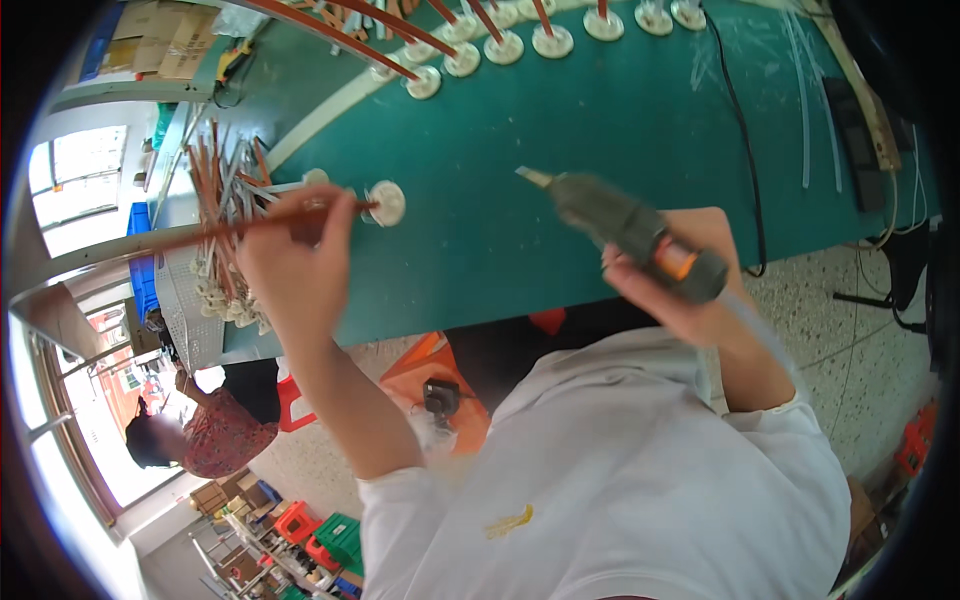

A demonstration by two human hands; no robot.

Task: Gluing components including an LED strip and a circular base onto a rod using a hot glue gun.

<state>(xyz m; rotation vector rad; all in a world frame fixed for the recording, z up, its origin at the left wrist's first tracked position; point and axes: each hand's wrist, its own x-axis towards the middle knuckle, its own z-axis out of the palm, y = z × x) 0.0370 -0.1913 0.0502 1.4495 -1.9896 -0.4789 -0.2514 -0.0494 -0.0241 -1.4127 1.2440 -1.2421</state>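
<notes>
My left hand (295, 245) is closed round a thin reddish-brown stick (185, 238), which it holds nearly level above the green table. At the stick's right end is a round white disc (387, 203); I cannot tell whether the two are joined. On the right, a dark glue gun (610, 212) is gripped in my right hand (685, 315). Its metal nozzle points up and left, apart from the disc, and a pale glue stick (760, 335) trails from its rear. The gun is slightly blurred.
Along the far side of the green table (480, 240) stand several brown sticks on round white bases (552, 41). A heap of loose sticks (225, 190) lies left of my left hand. A black cable (738, 110) crosses the right side. Another person (215, 430) is at the lower left.
</notes>
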